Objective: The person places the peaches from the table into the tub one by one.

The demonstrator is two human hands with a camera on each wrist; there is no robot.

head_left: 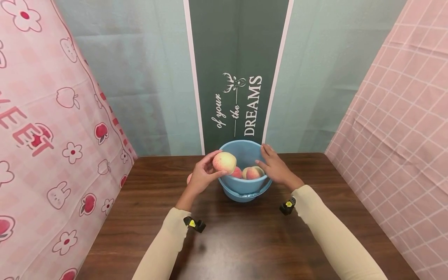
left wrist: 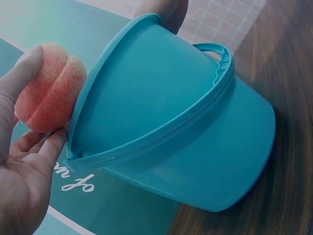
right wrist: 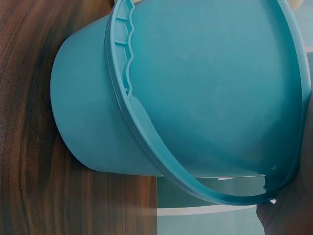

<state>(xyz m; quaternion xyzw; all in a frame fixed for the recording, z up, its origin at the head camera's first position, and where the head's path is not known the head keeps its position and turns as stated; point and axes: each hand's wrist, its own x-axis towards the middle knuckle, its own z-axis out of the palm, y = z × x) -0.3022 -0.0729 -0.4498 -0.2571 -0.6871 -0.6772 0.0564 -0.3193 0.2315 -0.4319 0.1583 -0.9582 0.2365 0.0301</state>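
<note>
A light blue bucket (head_left: pixel 246 186) with its handle lowered stands upright on the table. Inside it lie several peaches (head_left: pixel 253 173), cream with a pink blush. My left hand (head_left: pixel 204 175) holds another peach (head_left: pixel 224 162) between thumb and fingers at the bucket's left rim. In the left wrist view, that peach (left wrist: pixel 51 88) shows its red, creased side beside the rim. Across the bucket, my right hand (head_left: pixel 276 167) holds the right rim, thumb over the inside and fingers along the outside. Only part of that hand (right wrist: pixel 288 196) appears in the right wrist view.
A pink bit of another peach (head_left: pixel 189 178) peeks out behind my left hand on the dark wooden table (head_left: pixel 231 241). Behind the bucket hangs a green cloth (head_left: pixel 238 46) with white lettering. Pink patterned cloths (head_left: pixel 395 128) border both sides.
</note>
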